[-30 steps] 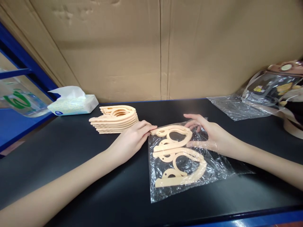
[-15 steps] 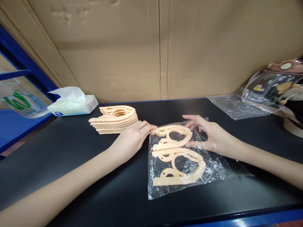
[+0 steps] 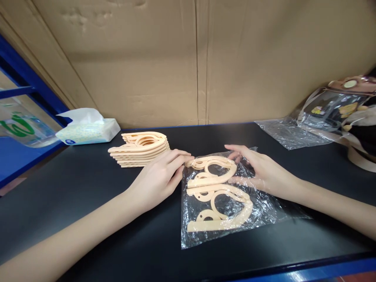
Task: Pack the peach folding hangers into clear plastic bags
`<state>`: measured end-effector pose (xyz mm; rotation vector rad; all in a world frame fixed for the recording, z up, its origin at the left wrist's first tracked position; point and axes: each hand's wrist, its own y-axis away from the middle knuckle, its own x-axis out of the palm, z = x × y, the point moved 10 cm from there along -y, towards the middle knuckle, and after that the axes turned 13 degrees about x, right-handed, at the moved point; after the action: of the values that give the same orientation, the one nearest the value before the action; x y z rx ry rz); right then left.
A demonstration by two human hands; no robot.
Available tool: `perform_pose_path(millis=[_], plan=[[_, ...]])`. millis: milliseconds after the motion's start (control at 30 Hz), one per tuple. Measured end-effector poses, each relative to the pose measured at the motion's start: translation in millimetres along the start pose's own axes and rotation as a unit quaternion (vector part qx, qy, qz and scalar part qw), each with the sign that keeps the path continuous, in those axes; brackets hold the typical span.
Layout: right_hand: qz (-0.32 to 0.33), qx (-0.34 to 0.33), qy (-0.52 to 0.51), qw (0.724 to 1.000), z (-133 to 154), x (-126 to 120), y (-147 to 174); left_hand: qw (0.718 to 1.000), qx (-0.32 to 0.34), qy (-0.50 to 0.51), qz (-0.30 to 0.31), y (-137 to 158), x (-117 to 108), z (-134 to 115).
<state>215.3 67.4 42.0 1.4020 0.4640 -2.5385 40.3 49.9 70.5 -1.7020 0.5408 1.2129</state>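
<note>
A clear plastic bag (image 3: 199,239) lies flat with beige folding hangers (image 3: 245,211) inside, in two groups one nearer me than the other. My left hand (image 3: 164,170) rests at the bag's far left corner, its stretched fingertips touching the end of the farther hangers. On the bag's right side is my right hand (image 3: 261,166), thumb and fingers spread apart around the curved end of the farther hangers. Plastic seems to cover part of that thumb; whether the fingers are inside the bag I cannot tell. Just behind my left hand stands a neat stack of matching hangers (image 3: 141,147).
A tissue pack (image 3: 91,131) sits at the back left beside a clear bottle (image 3: 28,127). Another plastic bag (image 3: 293,133) lies back right, near a transparent pouch with a strap (image 3: 329,109). Cardboard (image 3: 152,70) walls the back of the black table (image 3: 117,243).
My left thumb has come nearer the bag's left edge, and the left hand has shifted slightly. The right hand and the hangers hold almost the same position; the whole view has slid a little.
</note>
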Motion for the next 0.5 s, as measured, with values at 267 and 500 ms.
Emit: perform_pose_path(millis=[267,500], plan=[[-0.009,0.014,0.007,1.0,-1.9,2.4,1.3,1.0,0.005,-0.017,0.009,-2.4,0.6,-7.2],[-0.018,0.0,0.019,1.0,0.5,1.7,1.1,0.998,-0.038,-0.002,0.047,-0.1,11.1,3.3]])
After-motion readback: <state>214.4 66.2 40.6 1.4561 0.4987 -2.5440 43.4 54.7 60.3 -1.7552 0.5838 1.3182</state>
